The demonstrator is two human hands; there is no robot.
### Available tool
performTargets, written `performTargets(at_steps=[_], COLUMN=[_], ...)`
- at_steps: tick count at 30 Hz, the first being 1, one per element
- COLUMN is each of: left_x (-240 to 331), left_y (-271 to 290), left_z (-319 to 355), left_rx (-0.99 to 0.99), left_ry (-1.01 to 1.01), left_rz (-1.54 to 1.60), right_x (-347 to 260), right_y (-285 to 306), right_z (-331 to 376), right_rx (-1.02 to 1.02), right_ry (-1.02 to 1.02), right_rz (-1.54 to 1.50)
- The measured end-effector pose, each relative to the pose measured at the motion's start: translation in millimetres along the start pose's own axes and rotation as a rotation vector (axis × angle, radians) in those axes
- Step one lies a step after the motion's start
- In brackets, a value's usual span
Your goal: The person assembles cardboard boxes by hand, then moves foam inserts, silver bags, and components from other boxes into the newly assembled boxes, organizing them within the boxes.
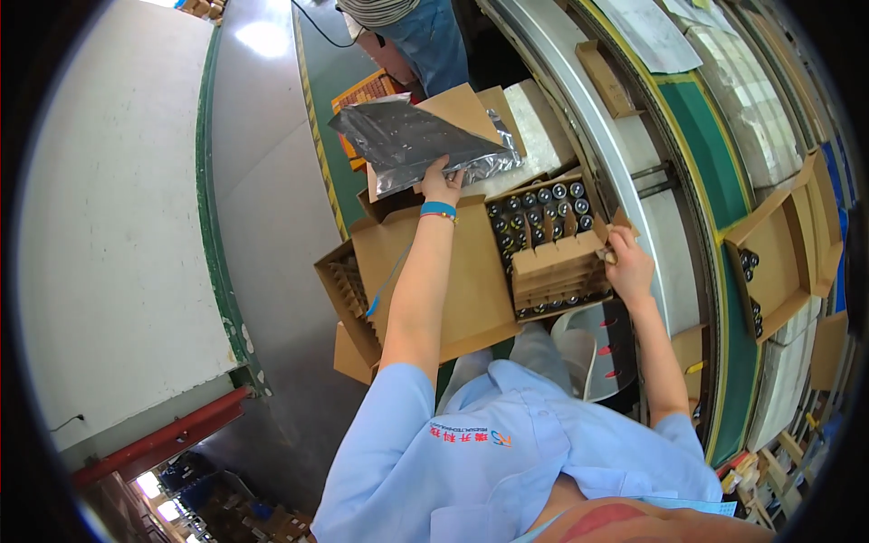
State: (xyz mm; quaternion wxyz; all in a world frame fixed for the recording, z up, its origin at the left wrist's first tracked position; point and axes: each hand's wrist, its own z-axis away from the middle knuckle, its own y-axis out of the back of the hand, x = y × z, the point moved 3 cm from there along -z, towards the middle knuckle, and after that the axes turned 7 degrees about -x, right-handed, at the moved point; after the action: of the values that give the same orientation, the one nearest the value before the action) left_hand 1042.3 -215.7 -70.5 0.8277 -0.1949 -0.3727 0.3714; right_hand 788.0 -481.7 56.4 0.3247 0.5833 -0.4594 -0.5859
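Reaching forward, my left hand (441, 184) grips the near edge of a dark, shiny plastic bag (407, 136), its thumb on top. The bag lies over an open cardboard box's flaps. My right hand (629, 262) is closed on the right end of a folded cardboard divider (554, 270), which rests tilted over a carton (588, 176). Rows of dark round-topped cylinders (534, 204) fill that carton, and the divider hides part of them. A blue strap with a cord is round my left wrist.
Left of the carton lies a wide cardboard flap (434, 281), beside a box of dividers (344, 276). A green conveyor (697, 136) curves along the right, with an open carton (778, 244) beyond it. Ahead stands another person (425, 45) near an orange crate (362, 90).
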Motion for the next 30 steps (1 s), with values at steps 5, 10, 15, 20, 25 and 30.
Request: performTargets(at_steps=[5,10,15,20,25,30], left_x=[-39,-43,1,78,192,273], left_y=[7,26,6,14,160,367], left_z=[-68,-75,-7,130,274,400], left_rx=[0.081,0.087,0.006,-0.549,-0.629,-0.418], left_ry=[0.008,0.168,0.181,0.042,-0.350,-0.625], left_rz=[0.001,-0.058,0.021,-0.022,-0.107,0.221], right_x=[21,35,37,31,-73,-227], right_y=[10,23,44,68,73,25], right_z=[-5,8,7,3,9,61], right_rx=[0.012,0.062,0.280,0.364,0.246,0.026], right_ry=[0.009,0.034,-0.027,-0.170,-0.212,-0.147], right_rz=[-0.085,-0.119,-0.218,-0.417,-1.036,-1.390])
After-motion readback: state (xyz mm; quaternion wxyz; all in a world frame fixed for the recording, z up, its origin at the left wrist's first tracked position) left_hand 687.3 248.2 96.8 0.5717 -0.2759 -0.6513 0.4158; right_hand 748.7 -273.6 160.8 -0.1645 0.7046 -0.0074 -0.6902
